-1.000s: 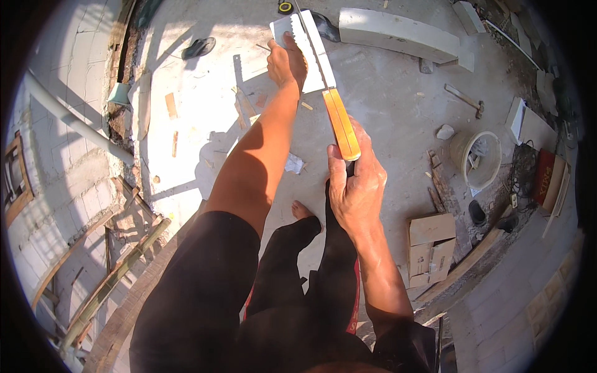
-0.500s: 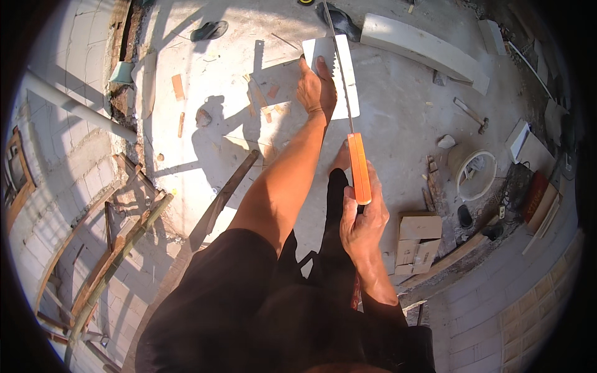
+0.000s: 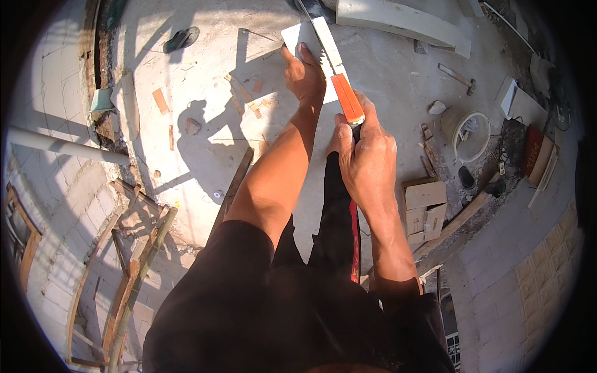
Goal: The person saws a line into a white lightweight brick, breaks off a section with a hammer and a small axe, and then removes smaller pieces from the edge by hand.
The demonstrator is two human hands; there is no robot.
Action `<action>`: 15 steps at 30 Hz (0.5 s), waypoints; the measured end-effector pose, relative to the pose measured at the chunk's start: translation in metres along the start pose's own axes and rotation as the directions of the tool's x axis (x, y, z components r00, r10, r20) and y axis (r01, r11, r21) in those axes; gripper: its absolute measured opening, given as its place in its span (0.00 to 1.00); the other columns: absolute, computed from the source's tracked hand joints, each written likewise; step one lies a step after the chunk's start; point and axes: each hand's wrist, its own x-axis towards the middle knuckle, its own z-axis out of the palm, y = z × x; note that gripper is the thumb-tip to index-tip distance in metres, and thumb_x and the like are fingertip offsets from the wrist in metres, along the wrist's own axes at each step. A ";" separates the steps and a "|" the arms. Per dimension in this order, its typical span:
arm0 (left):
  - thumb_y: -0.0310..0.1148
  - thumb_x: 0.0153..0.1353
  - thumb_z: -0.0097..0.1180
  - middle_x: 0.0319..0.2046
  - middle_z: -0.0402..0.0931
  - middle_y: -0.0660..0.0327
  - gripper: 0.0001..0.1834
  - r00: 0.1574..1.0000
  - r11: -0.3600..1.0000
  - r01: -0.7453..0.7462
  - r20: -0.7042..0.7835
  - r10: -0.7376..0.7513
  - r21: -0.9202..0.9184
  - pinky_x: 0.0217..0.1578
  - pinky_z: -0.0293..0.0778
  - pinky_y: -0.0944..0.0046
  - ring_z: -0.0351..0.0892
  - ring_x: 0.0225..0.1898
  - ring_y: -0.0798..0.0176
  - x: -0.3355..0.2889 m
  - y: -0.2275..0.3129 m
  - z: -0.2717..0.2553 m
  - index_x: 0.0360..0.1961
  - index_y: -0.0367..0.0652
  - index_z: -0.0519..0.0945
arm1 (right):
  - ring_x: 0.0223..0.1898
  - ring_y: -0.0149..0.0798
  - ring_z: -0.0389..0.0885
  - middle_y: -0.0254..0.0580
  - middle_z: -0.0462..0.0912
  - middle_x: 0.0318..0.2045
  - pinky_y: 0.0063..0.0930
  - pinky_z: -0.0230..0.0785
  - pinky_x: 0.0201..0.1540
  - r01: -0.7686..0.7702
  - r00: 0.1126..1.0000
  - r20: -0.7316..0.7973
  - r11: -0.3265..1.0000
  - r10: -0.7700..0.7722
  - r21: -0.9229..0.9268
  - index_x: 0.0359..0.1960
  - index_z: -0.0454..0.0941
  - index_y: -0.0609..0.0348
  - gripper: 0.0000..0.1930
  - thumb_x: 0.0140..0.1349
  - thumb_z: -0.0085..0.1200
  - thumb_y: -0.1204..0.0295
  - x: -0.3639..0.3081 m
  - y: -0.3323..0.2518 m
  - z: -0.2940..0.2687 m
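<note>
So the concrete floor (image 3: 385,78) was the biggest thing in view, and the whole scene sat a bit differently on it than half a second earlier, though I'd put that mostly down to the head moving. The long pale beam (image 3: 398,20) lay out ahead, and the off-white bucket (image 3: 448,129) stood over on the right; neither looked like part of the action.

The real change was the saw (image 3: 344,90). Half a second before, bare blade showed between its orange-red handle and the near end of the white block (image 3: 300,34). Now the handle had gone forward enough to overlap that end in the view. I'd read that as a push stroke, so the sawing seemed to be underway rather than just lining up.

The block itself was out in front of the person, under the blade and mostly left of the handle. No idea how deep the cut was; the angle hid it.

As for the hands, the left hand (image 3: 305,76) was still clamped on the block's left side, thumb on top, and the right hand (image 3: 371,146) was wrapped round the saw's grip.
</note>
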 end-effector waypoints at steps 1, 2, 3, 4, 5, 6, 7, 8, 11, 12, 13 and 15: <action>0.54 0.76 0.40 0.44 0.83 0.37 0.32 0.999 0.999 0.007 0.033 -0.009 0.043 0.47 0.75 0.40 0.83 0.46 0.31 0.002 0.003 0.001 0.64 0.34 0.66 | 0.39 0.64 0.85 0.60 0.85 0.44 0.48 0.79 0.37 -0.006 1.000 -0.020 1.000 0.006 0.014 0.67 0.67 0.60 0.26 0.68 0.58 0.74 -0.015 0.008 0.001; 0.54 0.76 0.40 0.44 0.83 0.37 0.32 0.999 0.999 0.000 0.050 -0.003 0.050 0.47 0.75 0.40 0.83 0.46 0.31 -0.001 -0.004 -0.001 0.64 0.34 0.66 | 0.39 0.63 0.85 0.59 0.85 0.44 0.48 0.79 0.38 0.002 0.999 -0.041 0.999 -0.001 0.035 0.67 0.67 0.60 0.26 0.68 0.58 0.74 -0.031 0.015 0.004; 0.54 0.76 0.40 0.44 0.83 0.38 0.32 0.999 0.998 -0.024 0.043 0.021 0.061 0.47 0.75 0.40 0.83 0.46 0.31 0.002 -0.008 -0.001 0.65 0.34 0.66 | 0.41 0.62 0.86 0.60 0.85 0.46 0.49 0.79 0.39 -0.027 0.999 -0.045 0.998 0.030 0.053 0.67 0.68 0.62 0.27 0.67 0.58 0.75 -0.071 0.022 -0.005; 0.54 0.77 0.39 0.43 0.84 0.38 0.32 0.999 0.996 -0.036 0.038 0.033 0.085 0.47 0.75 0.39 0.83 0.45 0.31 0.001 -0.015 -0.001 0.65 0.34 0.65 | 0.41 0.60 0.87 0.60 0.85 0.47 0.48 0.80 0.39 0.006 0.998 -0.060 0.999 -0.003 0.050 0.67 0.68 0.63 0.27 0.66 0.58 0.76 -0.115 0.033 -0.020; 0.53 0.77 0.39 0.44 0.84 0.38 0.31 0.995 0.992 -0.091 -0.019 0.093 0.087 0.46 0.75 0.39 0.83 0.46 0.32 -0.005 -0.003 0.000 0.65 0.33 0.65 | 0.41 0.59 0.87 0.59 0.85 0.47 0.47 0.80 0.39 0.018 0.998 -0.066 0.999 -0.016 0.040 0.67 0.68 0.64 0.27 0.66 0.58 0.76 -0.140 0.034 -0.033; 0.53 0.77 0.39 0.44 0.84 0.38 0.31 0.996 0.991 -0.085 0.001 0.086 0.101 0.46 0.75 0.39 0.83 0.46 0.32 -0.009 -0.002 0.000 0.65 0.33 0.65 | 0.41 0.59 0.87 0.59 0.85 0.47 0.47 0.80 0.39 -0.007 0.998 -0.059 0.999 0.009 0.042 0.67 0.68 0.64 0.27 0.66 0.58 0.76 -0.148 0.036 -0.036; 0.53 0.77 0.39 0.44 0.83 0.38 0.32 0.995 0.991 -0.101 0.023 0.099 0.092 0.46 0.75 0.39 0.83 0.47 0.32 -0.006 0.001 -0.002 0.65 0.33 0.65 | 0.40 0.58 0.88 0.59 0.85 0.47 0.46 0.80 0.38 0.021 0.997 -0.070 0.998 -0.017 0.051 0.66 0.68 0.65 0.27 0.66 0.58 0.76 -0.149 0.031 -0.039; 0.53 0.77 0.39 0.44 0.83 0.37 0.32 0.993 0.990 -0.115 0.044 0.112 0.083 0.47 0.75 0.39 0.82 0.48 0.32 -0.004 0.002 -0.003 0.65 0.33 0.65 | 0.38 0.58 0.88 0.59 0.85 0.47 0.46 0.80 0.37 0.005 0.998 -0.064 0.998 -0.001 0.069 0.66 0.68 0.65 0.26 0.66 0.58 0.77 -0.136 0.029 -0.035; 0.58 0.76 0.35 0.43 0.82 0.33 0.36 0.997 0.996 -0.066 0.032 0.064 0.057 0.47 0.75 0.38 0.82 0.49 0.31 -0.002 0.000 0.009 0.66 0.33 0.65 | 0.33 0.56 0.87 0.58 0.85 0.41 0.45 0.79 0.35 -0.043 0.997 -0.054 0.996 0.048 0.079 0.66 0.69 0.62 0.26 0.66 0.58 0.77 -0.033 0.021 -0.008; 0.59 0.76 0.34 0.43 0.82 0.32 0.38 1.000 0.999 -0.024 -0.006 0.024 0.029 0.47 0.75 0.38 0.82 0.48 0.30 0.001 0.005 0.011 0.66 0.33 0.64 | 0.30 0.54 0.85 0.57 0.85 0.34 0.43 0.77 0.35 -0.001 0.997 -0.075 0.998 0.005 0.055 0.67 0.70 0.60 0.26 0.67 0.59 0.76 -0.010 0.017 -0.003; 0.59 0.76 0.32 0.40 0.82 0.32 0.38 1.000 0.999 -0.031 0.003 0.031 -0.024 0.46 0.75 0.36 0.82 0.47 0.30 0.016 0.001 0.008 0.67 0.32 0.64 | 0.30 0.54 0.85 0.57 0.85 0.34 0.43 0.77 0.35 0.011 0.997 -0.082 0.997 -0.005 0.070 0.67 0.70 0.60 0.26 0.67 0.59 0.76 -0.007 0.018 -0.002; 0.59 0.76 0.32 0.39 0.83 0.33 0.38 1.000 0.998 -0.012 0.009 0.011 0.068 0.45 0.75 0.36 0.83 0.46 0.29 -0.015 -0.016 -0.010 0.66 0.33 0.64 | 0.36 0.57 0.88 0.57 0.86 0.40 0.40 0.80 0.39 -0.096 0.995 0.034 0.990 0.093 0.106 0.67 0.69 0.61 0.27 0.66 0.58 0.78 -0.039 0.016 -0.008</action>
